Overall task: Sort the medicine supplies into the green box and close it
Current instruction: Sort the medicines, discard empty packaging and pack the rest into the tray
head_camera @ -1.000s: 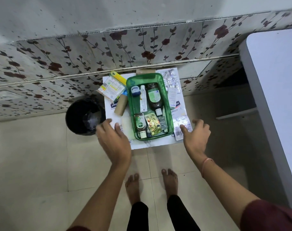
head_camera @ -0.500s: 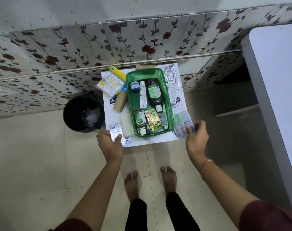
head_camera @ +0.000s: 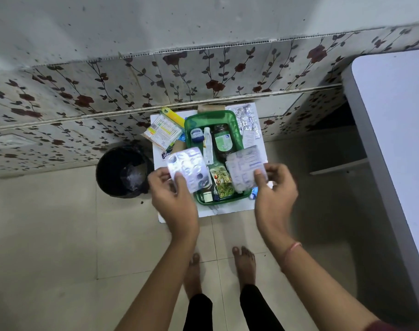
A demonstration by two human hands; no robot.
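Both hands' blister strips (head_camera: 188, 168) raised, print unreadable

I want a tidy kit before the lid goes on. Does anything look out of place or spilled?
Nothing is spilled. Several supplies are outside the green box: foil strips on the right and cartons on the left. The left hand and right hand each hold a blister pack above it.

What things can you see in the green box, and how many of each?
Large brown bottle: 1
Small white-capped bottle: 1
White tube: 1
Blue-lidded jar: 1
Gold blister pack: 1
Total: 5 in view; held pill strips cover part of the green box.
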